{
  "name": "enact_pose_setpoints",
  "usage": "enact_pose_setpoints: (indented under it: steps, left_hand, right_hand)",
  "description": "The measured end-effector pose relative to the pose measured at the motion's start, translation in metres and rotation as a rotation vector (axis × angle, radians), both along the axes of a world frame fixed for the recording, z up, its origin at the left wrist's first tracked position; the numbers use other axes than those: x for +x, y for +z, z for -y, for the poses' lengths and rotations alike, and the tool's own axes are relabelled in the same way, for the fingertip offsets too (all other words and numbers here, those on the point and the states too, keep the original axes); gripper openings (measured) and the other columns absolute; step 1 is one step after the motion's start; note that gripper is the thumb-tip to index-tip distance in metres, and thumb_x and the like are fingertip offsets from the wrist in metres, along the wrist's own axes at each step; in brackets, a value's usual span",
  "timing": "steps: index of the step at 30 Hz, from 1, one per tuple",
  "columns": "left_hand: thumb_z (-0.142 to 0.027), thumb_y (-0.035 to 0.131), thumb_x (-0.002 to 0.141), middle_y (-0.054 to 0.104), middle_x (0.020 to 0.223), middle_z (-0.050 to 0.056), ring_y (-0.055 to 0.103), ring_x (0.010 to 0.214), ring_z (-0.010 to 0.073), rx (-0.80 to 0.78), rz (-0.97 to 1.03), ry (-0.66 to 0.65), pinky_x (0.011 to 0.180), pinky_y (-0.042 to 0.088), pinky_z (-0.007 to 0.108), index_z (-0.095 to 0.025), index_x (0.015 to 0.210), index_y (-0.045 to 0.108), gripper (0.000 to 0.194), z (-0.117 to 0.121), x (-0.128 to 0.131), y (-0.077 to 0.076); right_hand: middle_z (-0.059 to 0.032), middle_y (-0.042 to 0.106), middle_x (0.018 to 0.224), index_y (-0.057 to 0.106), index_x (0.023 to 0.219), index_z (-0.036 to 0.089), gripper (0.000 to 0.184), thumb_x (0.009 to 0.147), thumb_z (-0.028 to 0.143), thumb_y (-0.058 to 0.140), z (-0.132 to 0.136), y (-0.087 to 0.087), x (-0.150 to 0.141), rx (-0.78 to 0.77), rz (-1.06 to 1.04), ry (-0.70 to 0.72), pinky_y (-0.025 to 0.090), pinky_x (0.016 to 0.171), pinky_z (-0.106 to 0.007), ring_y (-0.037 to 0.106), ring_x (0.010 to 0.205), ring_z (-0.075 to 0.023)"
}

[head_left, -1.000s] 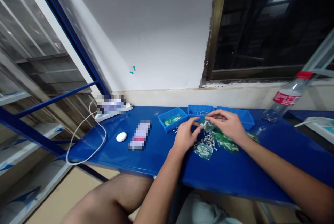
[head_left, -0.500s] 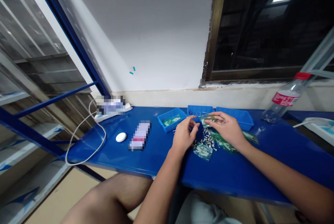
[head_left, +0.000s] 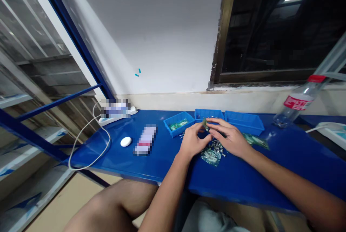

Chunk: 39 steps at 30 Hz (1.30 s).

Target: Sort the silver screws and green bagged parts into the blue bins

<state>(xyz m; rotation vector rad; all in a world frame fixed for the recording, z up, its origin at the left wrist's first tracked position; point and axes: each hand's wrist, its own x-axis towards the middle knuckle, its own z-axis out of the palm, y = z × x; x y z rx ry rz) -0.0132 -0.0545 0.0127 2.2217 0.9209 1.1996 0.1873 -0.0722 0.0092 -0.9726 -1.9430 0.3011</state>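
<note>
My left hand [head_left: 192, 140] and my right hand [head_left: 229, 137] meet over the table, fingers curled toward each other. Between their fingertips is a small green-tinted plastic bag [head_left: 204, 125], pinched from both sides and mostly covered by the fingers. Below the hands lies a loose pile of small metal screws [head_left: 217, 147]. Closer to me, a flat clear-green bag of small pale parts [head_left: 211, 157] touches the pile. To the right, partly behind my right wrist, lie more green bags [head_left: 256, 141].
Along the back stand a left blue bin [head_left: 171, 133] with bagged parts, a middle blue bin [head_left: 198, 111] with thin metal pieces, and a right blue bin [head_left: 244, 128]. A plastic bottle [head_left: 298, 102], a white oval object [head_left: 125, 141], a blurred-out phone-like object [head_left: 146, 140] and a cable [head_left: 81, 169] are also around.
My right hand has moved left and brought the small bag to my left hand. The bag, seen broadside before, is now turned nearly edge-on between the fingertips.
</note>
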Motion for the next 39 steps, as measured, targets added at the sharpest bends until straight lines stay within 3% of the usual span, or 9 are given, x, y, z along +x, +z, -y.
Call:
enact_pose_setpoints:
  steps: [3, 6, 9, 12, 19, 26, 32, 36, 39]
  left_hand:
    - [-0.017, 0.064, 0.092, 0.077, 0.105, 0.008, 0.071, 0.093, 0.022, 0.014, -0.009, 0.064, 0.086, 0.058, 0.034, -0.017, 0.12, 0.071, 0.029, 0.0, 0.001, 0.0]
    - [-0.014, 0.06, 0.095, 0.076, 0.11, 0.009, 0.07, 0.098, 0.0222, 0.043, 0.022, 0.101, 0.089, 0.057, 0.034, -0.018, 0.113, 0.074, 0.024, -0.001, 0.0, 0.001]
    - [-0.017, 0.062, 0.097, 0.076, 0.109, 0.008, 0.071, 0.097, 0.0223, 0.035, 0.025, 0.068, 0.09, 0.058, 0.034, -0.02, 0.115, 0.075, 0.024, -0.003, -0.001, -0.001]
    - [-0.016, 0.065, 0.096, 0.078, 0.114, 0.007, 0.074, 0.1, 0.022, -0.026, 0.053, 0.003, 0.092, 0.059, 0.034, -0.023, 0.124, 0.072, 0.03, -0.006, -0.001, -0.006]
    - [-0.015, 0.073, 0.091, 0.081, 0.101, 0.005, 0.079, 0.094, 0.0204, -0.181, 0.221, 0.039, 0.086, 0.063, 0.032, -0.022, 0.126, 0.064, 0.037, -0.007, 0.003, -0.011]
    - [-0.034, 0.073, 0.094, 0.078, 0.092, 0.004, 0.074, 0.079, 0.0185, -0.081, 0.125, 0.14, 0.075, 0.06, 0.029, -0.02, 0.119, 0.065, 0.03, -0.004, 0.002, -0.006]
    - [-0.045, 0.058, 0.103, 0.079, 0.089, 0.004, 0.075, 0.073, 0.0188, -0.209, 0.156, 0.006, 0.07, 0.06, 0.028, -0.022, 0.138, 0.061, 0.043, 0.004, 0.002, 0.001]
    - [-0.047, 0.052, 0.105, 0.079, 0.099, 0.006, 0.076, 0.082, 0.0196, -0.197, 0.181, -0.012, 0.078, 0.06, 0.029, -0.019, 0.115, 0.075, 0.037, 0.005, 0.003, 0.005]
    - [-0.047, 0.055, 0.104, 0.079, 0.098, 0.007, 0.075, 0.082, 0.0206, -0.169, 0.126, 0.045, 0.074, 0.059, 0.028, -0.019, 0.106, 0.078, 0.036, 0.003, 0.003, 0.003]
  right_hand:
    - [-0.009, 0.062, 0.148, 0.075, 0.128, 0.028, 0.031, 0.104, 0.037, 0.057, 0.0, -0.001, 0.0, 0.037, 0.053, 0.017, 0.049, 0.115, -0.054, 0.059, 0.136, -0.0314]
    - [-0.01, 0.064, 0.143, 0.074, 0.123, 0.027, 0.027, 0.101, 0.037, 0.061, 0.0, 0.0, 0.0, 0.064, 0.028, -0.024, 0.055, 0.108, -0.05, 0.066, 0.124, -0.0296]
    - [-0.0118, 0.066, 0.138, 0.069, 0.129, 0.026, 0.033, 0.099, 0.038, 0.064, -0.001, 0.001, 0.0, 0.058, -0.004, -0.102, 0.06, 0.096, -0.047, 0.072, 0.1, -0.0256]
    - [-0.0112, 0.069, 0.133, 0.066, 0.133, 0.026, 0.037, 0.098, 0.039, 0.065, -0.002, 0.002, 0.0, 0.054, 0.001, -0.121, 0.06, 0.095, -0.046, 0.071, 0.105, -0.0275]
    - [-0.0088, 0.079, 0.107, 0.075, 0.11, 0.023, 0.03, 0.092, 0.046, 0.072, -0.005, -0.006, 0.001, -0.144, -0.121, -0.155, 0.064, 0.077, -0.039, 0.075, 0.081, -0.0247]
    - [-0.0109, 0.08, 0.104, 0.073, 0.101, 0.02, 0.036, 0.085, 0.051, 0.079, -0.013, -0.016, 0.005, -0.245, -0.33, -0.151, 0.065, 0.084, -0.041, 0.078, 0.092, -0.0289]
    - [-0.0105, 0.079, 0.108, 0.072, 0.108, 0.021, 0.032, 0.089, 0.047, 0.075, -0.011, -0.014, 0.004, -0.166, -0.276, -0.231, 0.064, 0.086, -0.044, 0.077, 0.093, -0.0285]
    - [-0.007, 0.078, 0.11, 0.073, 0.099, 0.025, 0.01, 0.094, 0.03, 0.065, -0.009, -0.009, 0.005, -0.027, -0.14, -0.11, 0.059, 0.096, -0.044, 0.074, 0.104, -0.0264]
    - [-0.0062, 0.075, 0.118, 0.072, 0.091, 0.025, 0.013, 0.093, 0.021, 0.06, -0.009, -0.007, 0.007, 0.051, -0.104, -0.128, 0.054, 0.103, -0.046, 0.07, 0.114, -0.0257]
